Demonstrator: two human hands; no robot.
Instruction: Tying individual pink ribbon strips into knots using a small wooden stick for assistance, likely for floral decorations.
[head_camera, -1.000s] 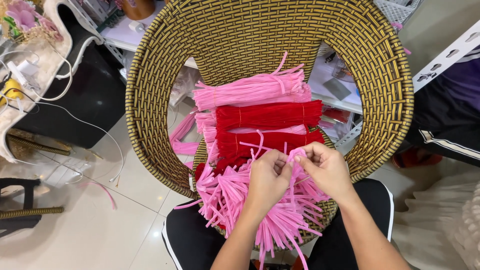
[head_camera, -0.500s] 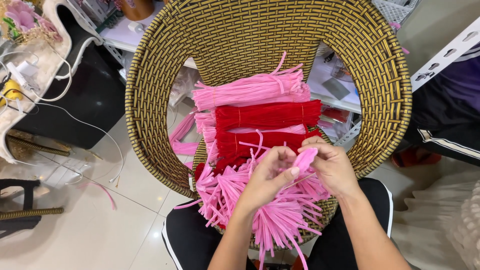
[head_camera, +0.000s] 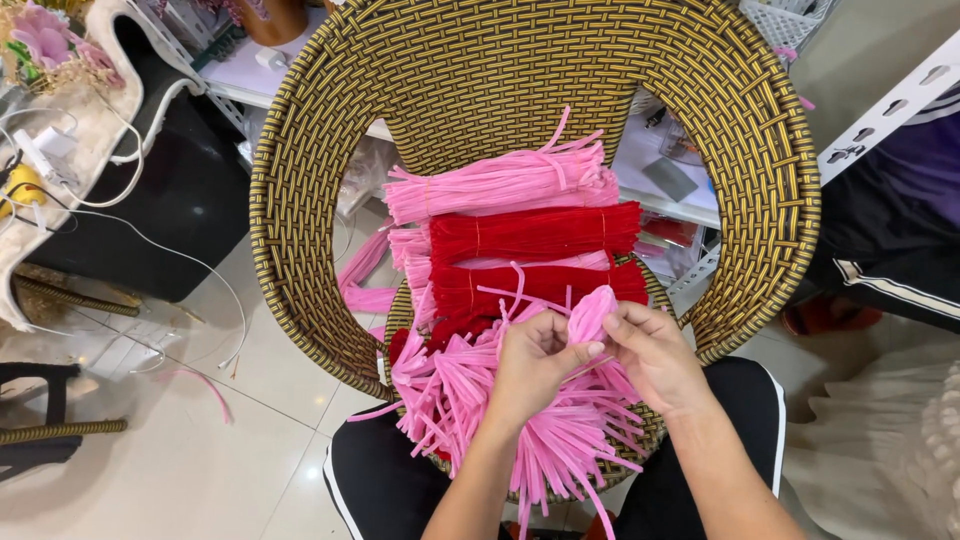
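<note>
Both hands meet over a pile of loose pink pipe cleaners (head_camera: 500, 410) on the seat of a wicker chair (head_camera: 300, 200). My left hand (head_camera: 535, 365) and my right hand (head_camera: 655, 355) together pinch a small looped pink petal shape (head_camera: 592, 312) bent from a pipe cleaner. Behind them lie tied bundles: a pink bundle (head_camera: 500, 182) at the back and two red bundles (head_camera: 535, 232) in front of it.
A black table (head_camera: 170, 200) with white cables stands at the left, next to a white shelf with pink flowers (head_camera: 40, 35). Another person's dark trouser leg (head_camera: 890, 260) is at the right. A stray pink pipe cleaner (head_camera: 205, 390) lies on the tiled floor.
My hands have lifted slightly from the pile, and the pink pipe cleaner between them has been bent into a looped petal shape held higher.
</note>
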